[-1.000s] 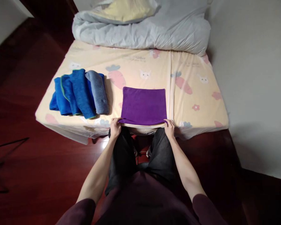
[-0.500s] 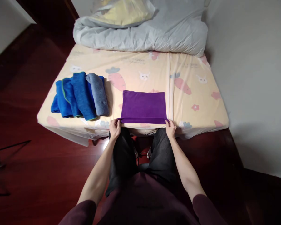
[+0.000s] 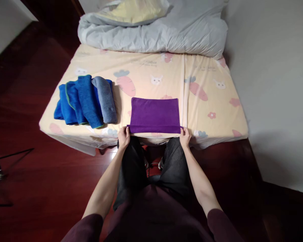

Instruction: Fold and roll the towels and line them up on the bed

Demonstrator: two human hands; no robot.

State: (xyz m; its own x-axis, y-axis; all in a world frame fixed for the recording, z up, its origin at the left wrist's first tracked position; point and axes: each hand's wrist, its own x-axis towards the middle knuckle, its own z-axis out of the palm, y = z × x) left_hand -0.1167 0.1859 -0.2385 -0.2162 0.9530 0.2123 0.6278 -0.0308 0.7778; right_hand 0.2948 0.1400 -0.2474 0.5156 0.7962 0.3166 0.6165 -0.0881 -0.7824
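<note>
A purple towel (image 3: pixel 154 112) lies flat near the front edge of the bed, its near edge turned over into a narrow band. My left hand (image 3: pixel 124 136) pinches the left end of that band. At the band's right end, my right hand (image 3: pixel 185 137) grips the other corner between thumb and fingers. Left of the purple towel, several rolled or folded blue towels (image 3: pixel 87 101) overlap in a row, with a grey-blue rolled towel (image 3: pixel 106 101) on their right side.
The bed (image 3: pixel 207 111) has a cream sheet with carrots and rabbits. A pale grey quilt (image 3: pixel 151 38) is bunched across its far end, under a yellow item (image 3: pixel 137 11) in clear plastic. A white wall (image 3: pixel 275 101) stands at right; a thin black stand (image 3: pixel 0 173) is on the floor at left.
The turned-over band along the purple towel's near edge looks slightly wider and flatter. Both hands keep hold of its ends, the right one shifted a little to the right.
</note>
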